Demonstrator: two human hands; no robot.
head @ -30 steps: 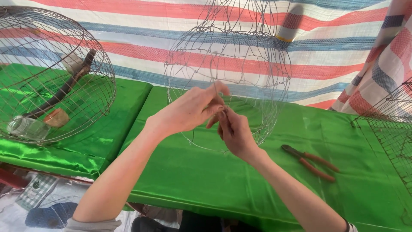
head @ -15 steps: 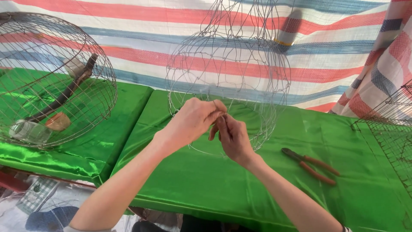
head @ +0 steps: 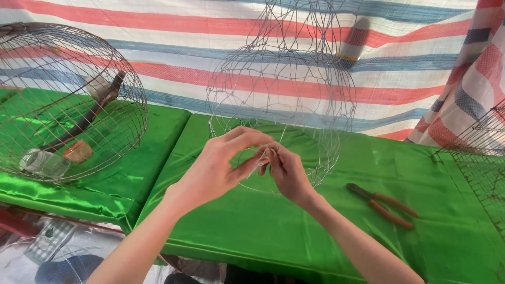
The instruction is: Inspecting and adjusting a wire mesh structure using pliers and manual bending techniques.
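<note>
A round wire cage stands at the left on a table draped in green cloth. Inside it a dark branch leans from low left up to the right, and on its floor lie a clear jar on its side and, just beside it, a small orange cup. A second table in the same green cloth adjoins on the right, and an unfinished wire frame rises above it in the middle, open mesh with nothing in it that can be made out. At the far right edge part of a square-mesh wire cage shows; what it holds cannot be told.

Both hands meet at the lower front of the wire frame. The left hand comes in from the lower left with its fingers curled and thumb and forefinger pinched together on a thin wire of the frame. The right hand comes from the lower right, its fingers likewise closed to a pinch on the same spot, fingertips touching those of the left. The wire they nip is too fine to follow among the fingers. The frame's rim hangs just behind and below the hands, over the cloth.

Pliers with orange-red handles lie flat on the cloth to the right of the right hand, well apart from it. A striped tarp in white, red and blue hangs behind.
</note>
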